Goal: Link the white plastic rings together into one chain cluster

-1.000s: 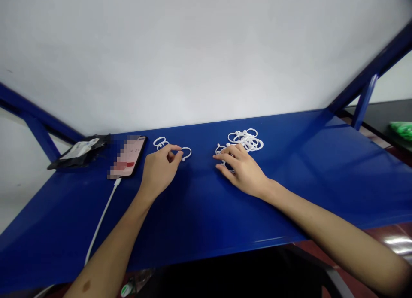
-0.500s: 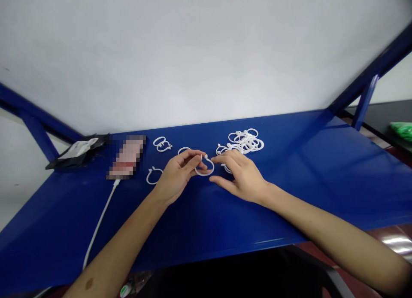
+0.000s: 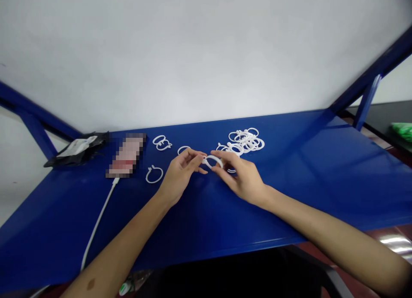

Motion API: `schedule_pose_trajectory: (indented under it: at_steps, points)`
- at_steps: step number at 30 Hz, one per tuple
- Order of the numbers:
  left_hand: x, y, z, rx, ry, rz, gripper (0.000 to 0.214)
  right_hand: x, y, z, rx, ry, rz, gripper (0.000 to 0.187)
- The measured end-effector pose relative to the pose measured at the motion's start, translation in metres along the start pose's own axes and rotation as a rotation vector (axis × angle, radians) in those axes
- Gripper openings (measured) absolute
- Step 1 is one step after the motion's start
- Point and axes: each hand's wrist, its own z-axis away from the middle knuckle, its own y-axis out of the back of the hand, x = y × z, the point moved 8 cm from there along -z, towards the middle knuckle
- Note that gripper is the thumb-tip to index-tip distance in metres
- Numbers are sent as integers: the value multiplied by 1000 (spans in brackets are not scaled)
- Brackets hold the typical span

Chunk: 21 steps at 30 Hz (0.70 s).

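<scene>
White ring (image 3: 218,159) over worktop (image 3: 309,169), between hands. Left hand (image 3: 177,180): fingertips pinched on one end. Right hand (image 3: 243,177): half-curled, thumb and finger gripping opposite side. Opposed grips likely steady it. Ring pile (image 3: 248,142) beyond, probably for reach.

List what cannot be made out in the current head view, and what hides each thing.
All in the head view:
Phone screen: blurred into blocks.
Ring beyond the left hand: lower part hidden by that hand.
Count in the pile of white rings: they overlap.
Packet label: print too small.
Green item: cut off by the picture's right edge.
</scene>
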Motion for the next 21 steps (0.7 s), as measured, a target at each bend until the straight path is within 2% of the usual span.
schedule_pose_trajectory:
  at_steps: [6, 10, 13, 16, 21]
  points:
    - [6, -10, 5, -129, -39, -72, 26, 28, 5, -3, 98, -264, -359, 20]
    - [10, -15, 9, -169, -94, -147, 33, 36, 3, 0, 114, -368, -404, 23]
    - [12, -12, 9, -119, -129, -206, 24, 32, 4, 0, 79, -331, -286, 20]
    - [13, -9, 8, -102, -170, -248, 19, 22, 5, -3, 20, -225, -163, 15]
    - [16, -3, 6, -82, -223, -310, 14, 8, 0, -4, -100, -109, -154, 16]
